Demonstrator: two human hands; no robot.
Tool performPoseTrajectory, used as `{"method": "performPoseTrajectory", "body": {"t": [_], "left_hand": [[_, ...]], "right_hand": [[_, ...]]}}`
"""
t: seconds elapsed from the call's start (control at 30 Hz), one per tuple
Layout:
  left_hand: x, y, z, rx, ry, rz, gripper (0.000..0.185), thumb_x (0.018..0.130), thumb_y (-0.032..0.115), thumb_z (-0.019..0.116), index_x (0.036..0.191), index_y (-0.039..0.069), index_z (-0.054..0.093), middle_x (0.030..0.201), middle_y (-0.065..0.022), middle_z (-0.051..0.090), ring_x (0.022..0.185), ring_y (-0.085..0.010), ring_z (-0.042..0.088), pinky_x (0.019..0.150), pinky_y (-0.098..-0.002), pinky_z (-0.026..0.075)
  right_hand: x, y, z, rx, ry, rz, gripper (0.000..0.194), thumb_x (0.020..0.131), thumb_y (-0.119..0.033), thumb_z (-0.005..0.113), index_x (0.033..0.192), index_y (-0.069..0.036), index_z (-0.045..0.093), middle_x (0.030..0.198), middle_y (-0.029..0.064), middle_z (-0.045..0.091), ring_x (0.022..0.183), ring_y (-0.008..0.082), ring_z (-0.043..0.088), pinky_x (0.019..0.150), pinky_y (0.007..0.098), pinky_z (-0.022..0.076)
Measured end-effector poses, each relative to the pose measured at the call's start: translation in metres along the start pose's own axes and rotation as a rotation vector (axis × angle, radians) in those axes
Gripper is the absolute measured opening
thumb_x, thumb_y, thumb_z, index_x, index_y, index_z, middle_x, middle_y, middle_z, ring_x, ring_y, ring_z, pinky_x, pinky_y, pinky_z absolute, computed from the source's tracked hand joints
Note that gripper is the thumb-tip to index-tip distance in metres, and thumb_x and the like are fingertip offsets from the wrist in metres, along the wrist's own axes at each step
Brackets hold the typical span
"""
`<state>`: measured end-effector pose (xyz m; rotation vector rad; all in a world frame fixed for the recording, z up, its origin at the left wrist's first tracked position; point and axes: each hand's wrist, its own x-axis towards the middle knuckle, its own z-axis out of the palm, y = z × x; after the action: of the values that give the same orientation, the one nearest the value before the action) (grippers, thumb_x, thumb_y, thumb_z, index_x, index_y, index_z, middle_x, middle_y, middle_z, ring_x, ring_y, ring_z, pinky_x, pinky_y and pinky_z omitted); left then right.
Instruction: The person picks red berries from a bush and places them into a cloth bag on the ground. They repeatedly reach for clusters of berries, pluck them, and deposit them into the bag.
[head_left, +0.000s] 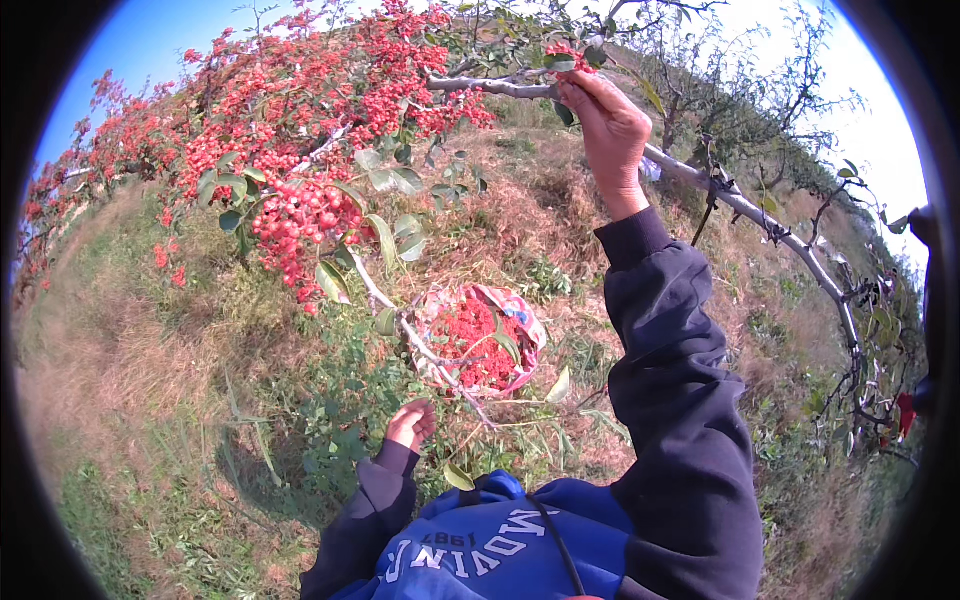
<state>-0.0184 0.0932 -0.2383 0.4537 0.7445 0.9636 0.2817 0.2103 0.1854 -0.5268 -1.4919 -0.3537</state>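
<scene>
My right hand (609, 131) is raised high to a pale bare branch (517, 90). Its fingertips close on a small cluster of red berries (568, 56), which look like Sichuan peppercorns, with green leaves beside it. Low down, close to my body, my left hand (412, 424) hangs with its fingers loosely curled; I cannot tell if anything is in it. Beyond that hand, on the ground, stands a lined bag or basket (534, 330) heaped with picked red berries (476, 341). A thin twig (412, 334) crosses in front of it.
Dense red berry clusters (307, 214) hang on boughs to the left and ahead. A long bare branch (765, 217) with thorny-looking twigs arches down on the right. Dry grass (142, 315) and green weeds (345, 405) cover the ground. More shrubs (675, 90) stand behind.
</scene>
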Motion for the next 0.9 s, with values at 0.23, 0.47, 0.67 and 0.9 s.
{"method": "performPoseTrajectory", "body": {"t": [0.23,0.47,0.67,0.9], "left_hand": [[0.028,0.12,0.176,0.272,-0.339,0.381,0.029,0.085,0.009,0.048,0.112,0.001,0.047,0.099,-0.0113,0.059,0.084,-0.0171,0.059,0.074,-0.0289,0.049],[0.021,0.172,0.337,0.258,-0.511,0.749,0.024,0.085,0.01,0.049,0.108,0.001,0.05,0.096,-0.0089,0.059,0.083,-0.0146,0.057,0.071,-0.0275,0.048],[0.022,0.199,0.413,0.11,-0.394,1.278,0.026,0.085,0.007,0.049,0.11,0.001,0.047,0.097,-0.0057,0.055,0.085,-0.0112,0.054,0.07,-0.0237,0.046],[0.037,0.246,0.45,0.569,-0.136,1.911,0.057,0.072,0.019,0.069,0.117,0.003,0.04,0.108,-0.0095,0.05,0.1,-0.0159,0.048,0.084,-0.0305,0.038]], "right_hand": [[0.03,-0.011,0.007,0.123,-0.008,0.001,0.019,0.074,0.001,0.061,0.093,-0.003,0.064,0.081,0.0034,0.064,0.068,0.0063,0.06,0.058,0.0186,0.0483],[0.025,-0.035,-0.012,0.613,0.171,0.306,0.034,0.079,0.002,0.057,0.112,0.004,0.047,0.086,0.0141,0.061,0.073,0.0157,0.062,0.059,0.0237,0.053],[0.0,-0.037,-0.027,0.845,0.345,0.56,0.029,0.08,0.001,0.056,0.107,0.006,0.047,0.096,0.014,0.056,0.083,0.0208,0.06,0.066,0.0292,0.0537],[-0.071,-0.058,-0.058,1.207,0.428,1.012,0.027,0.081,-0.002,0.055,0.106,0.003,0.048,0.101,0.0144,0.055,0.089,0.0187,0.057,0.077,0.027,0.0495]]}}
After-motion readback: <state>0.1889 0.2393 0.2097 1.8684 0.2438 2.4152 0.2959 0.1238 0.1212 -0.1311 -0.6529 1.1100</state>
